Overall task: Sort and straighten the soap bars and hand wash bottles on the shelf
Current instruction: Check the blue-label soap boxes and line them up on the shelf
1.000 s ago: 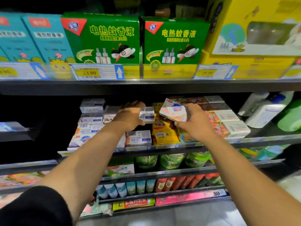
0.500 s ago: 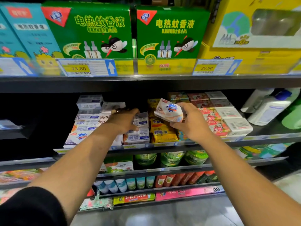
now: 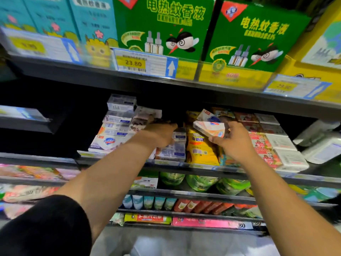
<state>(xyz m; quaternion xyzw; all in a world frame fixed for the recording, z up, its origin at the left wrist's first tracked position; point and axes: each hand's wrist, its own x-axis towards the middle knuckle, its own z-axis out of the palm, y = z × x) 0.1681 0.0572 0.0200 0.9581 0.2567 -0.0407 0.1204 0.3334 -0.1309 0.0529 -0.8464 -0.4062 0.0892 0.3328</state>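
Since half a second ago the left grip (image 3: 160, 137) has sunk lower and further in over the stack of small boxes (image 3: 175, 150). The small box it was setting down now shows just to its right, on top of that stack. Its fingers are bent down behind the back of the hand and blurred, so I cannot tell whether they hold anything. The right grip (image 3: 235, 145) stays raised and is closed on a soap box (image 3: 209, 124), white and orange with a blue shield mark, thumb under the near edge and fingers behind. The box is tilted, clear of the goods beneath. Between the two grips, just below the held box, a yellow pack (image 3: 200, 148) lies on the shelf (image 3: 230, 169). Left of the left grip lie stacked white soap boxes (image 3: 110, 141) with the same shield. Right of the right grip are rows of pink and white boxes (image 3: 273, 145), and beyond them white hand wash bottles (image 3: 321, 146) lying tilted. Above both grips stand green cartons (image 3: 166, 28).
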